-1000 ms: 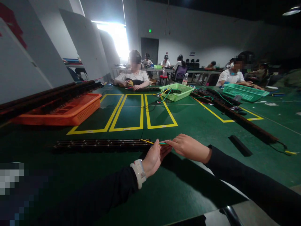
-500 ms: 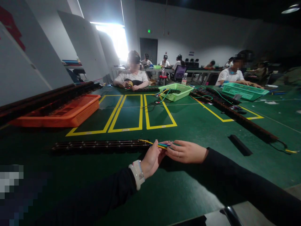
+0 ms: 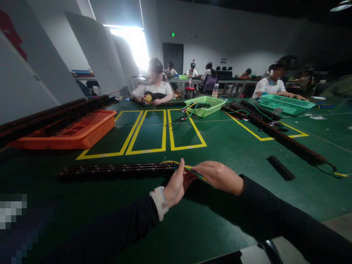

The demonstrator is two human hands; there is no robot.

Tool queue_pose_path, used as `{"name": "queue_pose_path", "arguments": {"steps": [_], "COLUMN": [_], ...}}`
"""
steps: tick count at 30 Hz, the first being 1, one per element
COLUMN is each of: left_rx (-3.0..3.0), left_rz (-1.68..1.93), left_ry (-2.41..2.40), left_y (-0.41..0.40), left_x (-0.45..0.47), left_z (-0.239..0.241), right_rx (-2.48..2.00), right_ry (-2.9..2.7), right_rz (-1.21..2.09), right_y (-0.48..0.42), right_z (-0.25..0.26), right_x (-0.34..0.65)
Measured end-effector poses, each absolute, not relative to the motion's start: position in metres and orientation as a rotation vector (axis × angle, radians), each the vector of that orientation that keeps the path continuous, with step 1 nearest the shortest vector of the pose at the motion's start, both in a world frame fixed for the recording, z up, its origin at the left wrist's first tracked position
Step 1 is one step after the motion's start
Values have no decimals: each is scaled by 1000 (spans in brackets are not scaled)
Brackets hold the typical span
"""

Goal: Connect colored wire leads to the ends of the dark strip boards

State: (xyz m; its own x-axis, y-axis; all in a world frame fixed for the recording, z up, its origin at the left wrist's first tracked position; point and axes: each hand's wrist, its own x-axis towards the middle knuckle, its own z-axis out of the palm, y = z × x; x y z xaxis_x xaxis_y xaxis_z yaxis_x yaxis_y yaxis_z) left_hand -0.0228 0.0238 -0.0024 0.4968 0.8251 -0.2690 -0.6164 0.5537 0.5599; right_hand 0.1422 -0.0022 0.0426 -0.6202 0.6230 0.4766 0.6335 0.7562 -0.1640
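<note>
A long black strip (image 3: 115, 169) lies across the green table in front of me. A bundle of coloured wires (image 3: 195, 171), yellow, green and blue, comes out of its right end. My left hand (image 3: 177, 185) pinches these wires close to the strip's end. My right hand (image 3: 218, 176) is closed over the same wires a little further right, its fingers wrapped over them. Both arms wear black sleeves, and a white band sits on my left wrist.
An orange basket (image 3: 71, 130) stands at the left beside long black strips (image 3: 55, 112). Yellow taped rectangles (image 3: 165, 132) mark the table. A green basket (image 3: 205, 106) and a teal basket (image 3: 286, 104) stand further back. A small black bar (image 3: 280, 168) lies at the right. Several people sit at the far side.
Both hands have drawn the wires slightly towards me and the bundle now bends down to the right. My right hand has turned over the wires, and my left thumb points up.
</note>
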Motion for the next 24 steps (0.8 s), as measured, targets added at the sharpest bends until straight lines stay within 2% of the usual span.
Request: {"name": "queue_pose_path", "arguments": {"steps": [3,12,24], "left_rx": [426,507,486], "left_rz": [907,902,893], "left_ry": [554,639,666], "left_y": [23,20,21], "left_x": [-23,-23,-21], "left_z": [-1,4,5], "right_rx": [-1056,-1168,-1157], "right_ry": [-2348,-2272,-2451], "right_rz": [44,-54,91], "right_y": [6,37,45], "right_z": [45,17,1], "right_x": [145,154,147]}}
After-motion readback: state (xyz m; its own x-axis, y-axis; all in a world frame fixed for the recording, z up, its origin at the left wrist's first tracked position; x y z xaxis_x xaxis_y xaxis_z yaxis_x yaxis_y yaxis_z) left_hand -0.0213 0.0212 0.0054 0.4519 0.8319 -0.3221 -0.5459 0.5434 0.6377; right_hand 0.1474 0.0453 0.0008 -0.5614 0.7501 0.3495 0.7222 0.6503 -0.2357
